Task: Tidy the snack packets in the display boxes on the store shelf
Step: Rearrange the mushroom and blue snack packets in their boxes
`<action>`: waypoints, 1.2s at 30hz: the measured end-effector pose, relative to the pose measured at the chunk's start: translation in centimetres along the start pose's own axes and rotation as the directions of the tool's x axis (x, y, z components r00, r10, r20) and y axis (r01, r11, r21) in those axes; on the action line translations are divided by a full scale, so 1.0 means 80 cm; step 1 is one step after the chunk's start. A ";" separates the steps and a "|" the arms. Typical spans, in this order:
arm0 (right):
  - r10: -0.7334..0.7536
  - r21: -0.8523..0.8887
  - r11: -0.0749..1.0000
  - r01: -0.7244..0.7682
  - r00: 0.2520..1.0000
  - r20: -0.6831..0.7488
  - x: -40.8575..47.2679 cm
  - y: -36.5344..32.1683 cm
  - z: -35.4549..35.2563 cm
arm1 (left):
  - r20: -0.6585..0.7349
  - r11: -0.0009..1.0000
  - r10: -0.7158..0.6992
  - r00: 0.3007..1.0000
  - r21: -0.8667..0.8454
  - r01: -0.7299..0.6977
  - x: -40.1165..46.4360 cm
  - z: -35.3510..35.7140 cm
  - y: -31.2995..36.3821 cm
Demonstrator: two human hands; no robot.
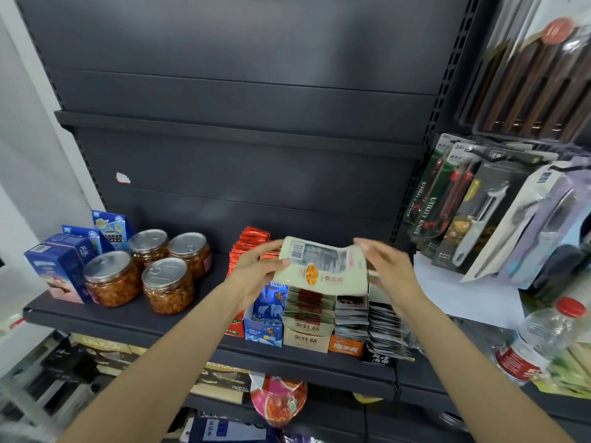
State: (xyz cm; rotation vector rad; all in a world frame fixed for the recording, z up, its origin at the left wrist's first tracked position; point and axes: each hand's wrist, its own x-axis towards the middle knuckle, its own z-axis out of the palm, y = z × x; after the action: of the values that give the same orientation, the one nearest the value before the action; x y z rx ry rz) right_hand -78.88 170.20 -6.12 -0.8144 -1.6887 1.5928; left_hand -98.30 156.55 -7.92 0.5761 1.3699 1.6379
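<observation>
A stack of pale cream snack packets [323, 266], barcode side up, is held above the display boxes on the dark shelf [160, 318]. My left hand [256, 273] grips its left end and my right hand [388, 266] holds its right end. Below stand a beige display box [306, 338] of similar packets, a blue box [267, 321], an orange box [347, 345] with dark packets, and a row of black-and-white packets [385, 327]. Red packets [251, 243] stand behind my left hand.
Several clear jars [168, 287] with metal lids and blue cartons [60, 270] stand at the shelf's left. Hanging knives and peelers [473, 212] fill the right. A water bottle [540, 338] stands at lower right. Lower shelves hold more goods.
</observation>
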 end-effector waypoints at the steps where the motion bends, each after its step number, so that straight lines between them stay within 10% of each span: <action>1: 0.128 0.030 0.991 -0.132 0.986 0.110 -0.003 0.002 0.000 | -0.053 0.998 0.056 0.997 -0.001 -0.056 -0.003 0.001 -0.001; 13: -0.043 -0.017 0.999 0.045 0.993 0.107 -0.011 0.012 0.002 | 0.021 0.797 0.481 0.876 0.406 -0.447 -0.023 0.002 -0.012; 26: -0.003 0.065 0.998 -0.007 0.987 0.161 -0.004 -0.004 0.003 | -0.132 0.949 0.239 0.962 0.243 -0.202 0.000 -0.003 -0.009; 36: -0.469 -0.580 0.720 0.381 0.883 -0.002 0.001 0.004 -0.010 | -0.042 0.989 -0.126 0.991 0.077 0.129 0.015 0.001 -0.003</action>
State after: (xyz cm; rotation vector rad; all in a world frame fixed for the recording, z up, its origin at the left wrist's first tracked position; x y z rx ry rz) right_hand -78.29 170.78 -6.40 -0.7159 -2.0822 0.6889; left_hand -98.76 157.61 -8.37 0.4957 1.4745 1.5034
